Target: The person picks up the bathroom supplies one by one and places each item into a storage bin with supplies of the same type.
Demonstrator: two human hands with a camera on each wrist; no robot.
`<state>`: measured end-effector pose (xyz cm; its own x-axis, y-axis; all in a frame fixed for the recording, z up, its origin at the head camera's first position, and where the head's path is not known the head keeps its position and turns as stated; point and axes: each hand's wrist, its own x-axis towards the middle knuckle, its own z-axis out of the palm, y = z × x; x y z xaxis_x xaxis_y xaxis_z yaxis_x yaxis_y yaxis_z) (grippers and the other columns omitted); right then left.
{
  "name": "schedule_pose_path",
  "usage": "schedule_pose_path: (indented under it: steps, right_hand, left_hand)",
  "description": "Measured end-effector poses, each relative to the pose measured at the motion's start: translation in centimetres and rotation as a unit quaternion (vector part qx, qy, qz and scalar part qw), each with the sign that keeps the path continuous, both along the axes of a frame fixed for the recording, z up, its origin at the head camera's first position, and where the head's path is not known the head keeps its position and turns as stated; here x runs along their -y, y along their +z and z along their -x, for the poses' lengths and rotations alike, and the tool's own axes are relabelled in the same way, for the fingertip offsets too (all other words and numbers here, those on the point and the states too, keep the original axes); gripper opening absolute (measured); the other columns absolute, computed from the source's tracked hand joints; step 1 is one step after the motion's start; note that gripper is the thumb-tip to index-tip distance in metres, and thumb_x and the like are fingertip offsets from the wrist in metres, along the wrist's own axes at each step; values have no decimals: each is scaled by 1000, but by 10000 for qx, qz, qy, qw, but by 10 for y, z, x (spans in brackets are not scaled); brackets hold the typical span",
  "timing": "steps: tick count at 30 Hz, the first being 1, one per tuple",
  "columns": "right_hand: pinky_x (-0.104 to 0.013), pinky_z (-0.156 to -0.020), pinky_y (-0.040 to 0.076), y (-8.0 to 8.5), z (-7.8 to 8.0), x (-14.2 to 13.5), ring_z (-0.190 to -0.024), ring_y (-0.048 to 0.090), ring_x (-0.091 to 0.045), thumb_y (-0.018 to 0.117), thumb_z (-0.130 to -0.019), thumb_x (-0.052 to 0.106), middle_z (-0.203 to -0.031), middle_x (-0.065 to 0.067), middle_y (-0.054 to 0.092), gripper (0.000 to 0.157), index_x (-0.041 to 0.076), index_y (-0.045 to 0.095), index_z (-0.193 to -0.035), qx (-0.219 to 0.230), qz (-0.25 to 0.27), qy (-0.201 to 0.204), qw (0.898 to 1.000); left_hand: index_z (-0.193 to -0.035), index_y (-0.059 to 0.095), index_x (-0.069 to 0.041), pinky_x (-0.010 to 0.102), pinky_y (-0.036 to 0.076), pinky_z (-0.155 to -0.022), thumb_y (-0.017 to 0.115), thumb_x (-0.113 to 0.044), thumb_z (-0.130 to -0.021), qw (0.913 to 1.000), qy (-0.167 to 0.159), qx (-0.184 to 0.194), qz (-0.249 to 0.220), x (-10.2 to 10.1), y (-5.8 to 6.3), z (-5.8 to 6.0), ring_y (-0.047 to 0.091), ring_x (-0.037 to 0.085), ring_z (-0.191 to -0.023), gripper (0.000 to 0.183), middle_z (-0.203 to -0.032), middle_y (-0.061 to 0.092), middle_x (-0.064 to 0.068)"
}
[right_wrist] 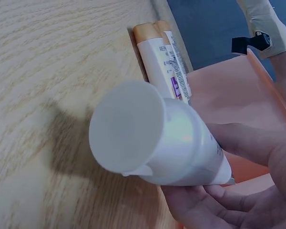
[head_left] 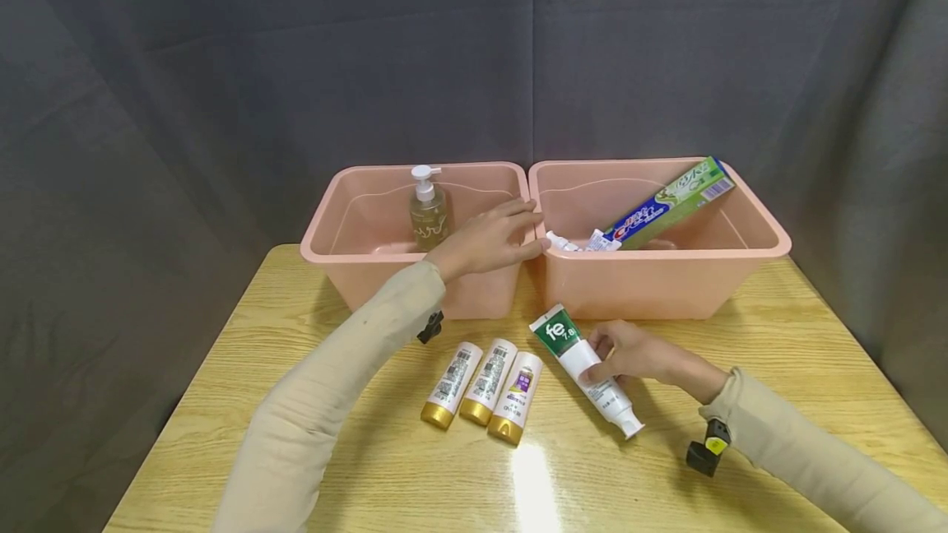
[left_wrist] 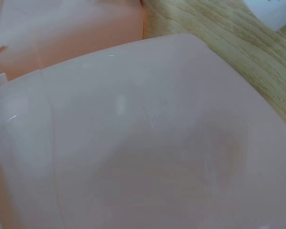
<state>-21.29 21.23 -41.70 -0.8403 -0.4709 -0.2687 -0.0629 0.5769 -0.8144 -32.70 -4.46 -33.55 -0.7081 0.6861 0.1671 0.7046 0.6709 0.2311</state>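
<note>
Right grip point(head_left: 628, 354) holding a green-and-white tube point(head_left: 579, 360), left grip point(head_left: 492, 237) at pink bins point(head_left: 629, 288), three gold-capped tubes point(head_left: 489, 381)

Place: staged tabletop recording set; building type cannot be told. Evidence: dark grey hanging fabric curtain point(head_left: 296, 48), enclosing far, left and right sides; yellow-brown wood-grain worktop point(head_left: 400, 484); small black boxy wrist-worn cameras point(head_left: 700, 459), left and right.

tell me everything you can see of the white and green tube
The tube looks like plastic: mostly white, with a green section marked "fe" at its flat end, small print lower down, and a round white cap in place. The right hand grips its middle. It slants, flat end near the right pink box, cap closer to us. Whether it touches the table is unclear.
</note>
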Motion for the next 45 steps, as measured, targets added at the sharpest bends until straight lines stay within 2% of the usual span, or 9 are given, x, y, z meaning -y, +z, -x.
schedule_pose_path:
  steps: [8, 23, 39, 45]
  right_hand:
    - [-31, -51, 51, 7, 0, -1, -67, 57, -18, 82, -77, 8, -81, -10, 61, 32, -5, 60, -96, -260, 105, 273, 9992]
    - [-40, -58, 56, 13, -1, -4, -76, 58, -21, 83, -77, 8, -87, -11, 62, 36, -4, 60, -102, -286, 157, 206, 9993]
    - [-36, -61, 56, 21, 2, -6, -78, 60, -24, 82, -75, 5, -90, -12, 62, 39, -6, 60, -105, -358, 385, 359, 9980]
    - [-35, -66, 55, 26, 3, -8, -78, 61, -26, 83, -76, 6, -90, -11, 63, 38, -5, 61, -104, -569, 444, 450, 9964]
  left_hand:
    - [-149, 46, -14, 43, 24, -118, 44, -56, -100, 10000, 54, 63, 30, 0, 0, 0, 25, 23, -147, 64, -160, 30, 6]
    - [-149, 46, -14, 42, 24, -118, 44, -55, -101, 10000, 47, 38, 51, 1, -2, 0, 25, 23, -147, 63, -160, 31, 6]
    - [-148, 47, -14, 42, 24, -118, 44, -55, -101, 10000, 42, 47, 26, 1, 1, -2, 25, 24, -147, 63, -159, 31, 7]
    - [-149, 47, -14, 43, 24, -118, 44, -54, -101, 10000, 47, 58, 38, 1, 2, -2, 25, 24, -147, 62, -159, 31, 7]
